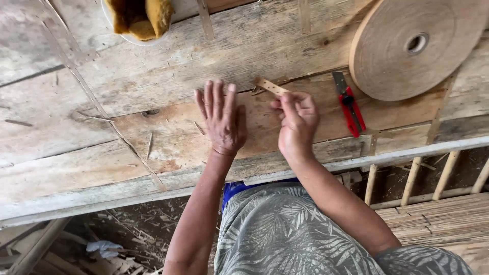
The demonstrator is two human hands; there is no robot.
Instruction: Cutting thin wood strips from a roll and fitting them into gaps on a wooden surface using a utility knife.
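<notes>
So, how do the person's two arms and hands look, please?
Both arms are bare up to the elbows: no sleeves, gloves, rings or watch show. The left hand and the right hand are bare too. A grey garment with a leaf pattern covers the lap.

Two hands are working at the wooden worktop [153,66]: the left hand [222,118] and the right hand [296,124]. One short strip [271,86] is showing, one red utility knife [349,105], one big tape roll [415,45] sitting at the far right corner, and one white bowl [138,19] lying along the far edge.
</notes>
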